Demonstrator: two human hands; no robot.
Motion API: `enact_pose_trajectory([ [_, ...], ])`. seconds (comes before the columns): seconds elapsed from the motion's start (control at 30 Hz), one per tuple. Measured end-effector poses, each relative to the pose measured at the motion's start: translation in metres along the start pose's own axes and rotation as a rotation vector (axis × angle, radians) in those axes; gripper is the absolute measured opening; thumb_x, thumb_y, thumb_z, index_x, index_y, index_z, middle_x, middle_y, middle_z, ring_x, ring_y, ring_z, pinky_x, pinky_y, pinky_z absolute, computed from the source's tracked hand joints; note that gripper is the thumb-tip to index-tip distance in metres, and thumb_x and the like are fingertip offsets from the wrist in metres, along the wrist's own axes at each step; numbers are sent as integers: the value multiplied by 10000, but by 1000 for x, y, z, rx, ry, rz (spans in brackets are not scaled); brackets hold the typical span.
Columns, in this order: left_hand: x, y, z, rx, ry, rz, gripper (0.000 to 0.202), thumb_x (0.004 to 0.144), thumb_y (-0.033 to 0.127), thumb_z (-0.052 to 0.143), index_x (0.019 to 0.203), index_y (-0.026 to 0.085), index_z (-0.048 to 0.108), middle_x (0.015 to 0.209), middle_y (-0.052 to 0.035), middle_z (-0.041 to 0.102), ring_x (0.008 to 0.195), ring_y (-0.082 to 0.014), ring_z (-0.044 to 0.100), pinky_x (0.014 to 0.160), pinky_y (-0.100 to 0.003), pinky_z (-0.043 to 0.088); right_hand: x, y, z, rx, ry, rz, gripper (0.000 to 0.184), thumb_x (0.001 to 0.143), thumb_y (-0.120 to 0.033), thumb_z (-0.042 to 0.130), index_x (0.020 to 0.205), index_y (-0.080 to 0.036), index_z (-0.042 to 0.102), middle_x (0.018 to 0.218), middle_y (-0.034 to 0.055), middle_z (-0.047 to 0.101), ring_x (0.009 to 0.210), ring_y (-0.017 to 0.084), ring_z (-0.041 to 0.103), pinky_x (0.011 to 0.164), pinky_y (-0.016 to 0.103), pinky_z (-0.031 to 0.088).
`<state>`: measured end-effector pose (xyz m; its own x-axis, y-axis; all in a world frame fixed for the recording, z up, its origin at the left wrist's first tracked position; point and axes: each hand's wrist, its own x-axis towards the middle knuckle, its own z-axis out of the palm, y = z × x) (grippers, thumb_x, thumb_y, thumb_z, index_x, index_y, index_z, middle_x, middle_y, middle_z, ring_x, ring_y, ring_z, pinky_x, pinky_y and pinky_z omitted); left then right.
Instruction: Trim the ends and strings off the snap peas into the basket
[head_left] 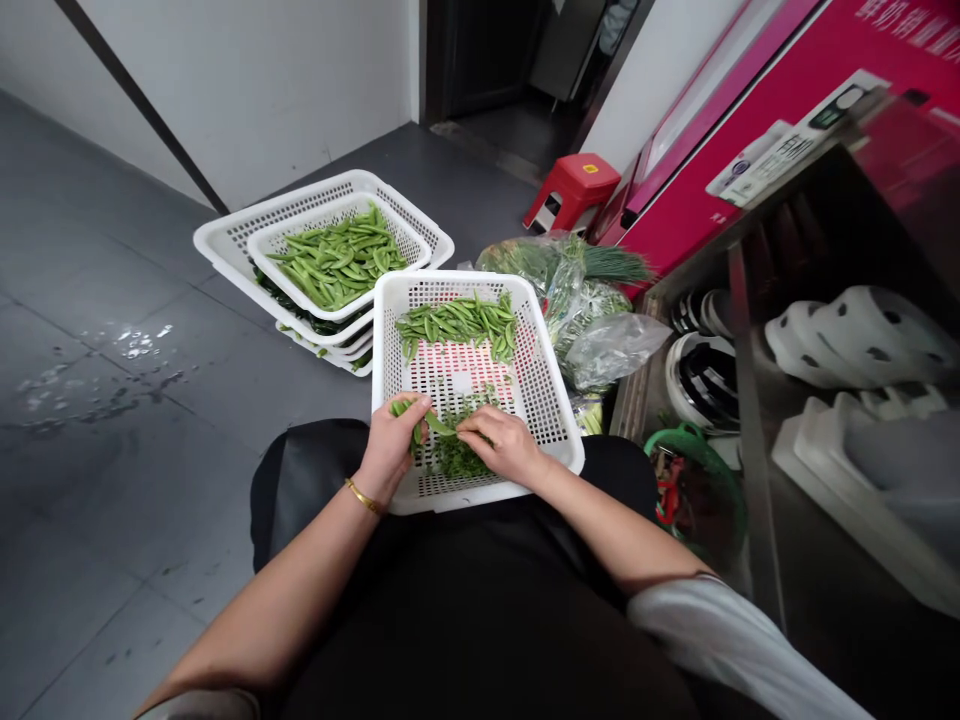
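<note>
A white perforated basket (pixel 553 400) rests on my lap, with a heap of green pea pods (pixel 459 322) at its far end and a pile of stringy green trimmings (pixel 459 458) at its near end. My left hand (pixel 391 442), wearing a gold bracelet, is closed around a few pea pods (pixel 405 408) at the basket's near left rim. My right hand (pixel 501 442) pinches the end of one pod (pixel 441 425) that reaches across from my left hand, just above the trimmings.
A stack of white baskets (pixel 225 240) with more pea pods (pixel 337 262) sits on the grey floor ahead left. Plastic bags of greens (pixel 592 310) lie to the right, a red stool (pixel 574 185) behind them. A metal shelf (pixel 757 440) holds white items on the right. Water wets the floor (pixel 112 380).
</note>
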<state>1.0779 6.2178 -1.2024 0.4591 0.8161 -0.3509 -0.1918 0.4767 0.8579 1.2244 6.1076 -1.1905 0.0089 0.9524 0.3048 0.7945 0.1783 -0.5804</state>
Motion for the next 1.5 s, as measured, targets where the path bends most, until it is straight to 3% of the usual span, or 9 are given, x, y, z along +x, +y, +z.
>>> enact_pose_trajectory([
  [0.2,-2,-2,3,-32,-52,9,212,657,292,720,687,148,568,568,26,569,382,-56,419,379,-197,327,1,-3,14,-22,1,19,154,895,-275,482,850,-179,595,797,52,603,760,143,569,687,253,463],
  [0.47,-4,3,3,142,-59,136,180,687,296,708,700,151,601,595,22,570,430,-60,434,405,-190,336,4,-13,1,-16,-128,29,148,876,-295,510,904,-177,596,801,39,603,729,136,569,665,244,451],
  [0.63,-4,1,5,76,-145,0,242,693,338,696,815,140,631,628,-2,613,382,-60,408,368,-203,319,5,-8,0,-4,14,86,180,897,-233,452,800,-176,593,739,33,604,708,133,566,674,239,442],
  [0.77,-4,-7,3,307,-272,-83,234,653,341,723,668,131,621,491,28,533,370,-57,398,358,-185,295,4,-2,-2,-126,81,149,179,887,-237,454,780,-164,579,729,44,586,706,148,561,670,250,431],
  [1.0,1,-6,1,188,-209,-114,301,668,394,715,791,132,630,450,64,475,317,-47,350,330,-185,258,-1,-6,5,-210,-71,94,217,907,-248,416,778,-162,567,749,51,593,707,143,548,647,237,411],
  [1.2,-1,1,-3,220,-440,-302,280,637,363,748,665,131,594,398,47,459,322,-59,377,319,-175,259,1,-6,-9,207,-321,-58,177,897,-256,466,805,-178,597,732,11,618,679,110,571,646,213,438],
  [1.27,-1,3,-6,209,-509,-341,274,642,359,745,665,132,594,387,46,458,306,-61,371,314,-178,260,1,6,-24,362,-262,82,185,893,-284,480,797,-173,593,691,-1,617,636,104,583,635,216,459],
  [1.4,-1,6,-9,185,-580,-378,265,660,352,729,691,110,626,409,35,481,298,-59,383,310,-175,255,1,33,-52,414,135,402,266,917,-366,409,886,-158,572,647,4,588,568,121,584,570,247,485],
  [1.5,-1,6,-9,163,-591,-405,265,662,344,722,733,102,642,440,32,499,309,-51,380,316,-173,259,2,30,-56,130,136,281,306,901,-369,443,1096,-157,545,922,81,620,736,157,606,653,291,496],
])
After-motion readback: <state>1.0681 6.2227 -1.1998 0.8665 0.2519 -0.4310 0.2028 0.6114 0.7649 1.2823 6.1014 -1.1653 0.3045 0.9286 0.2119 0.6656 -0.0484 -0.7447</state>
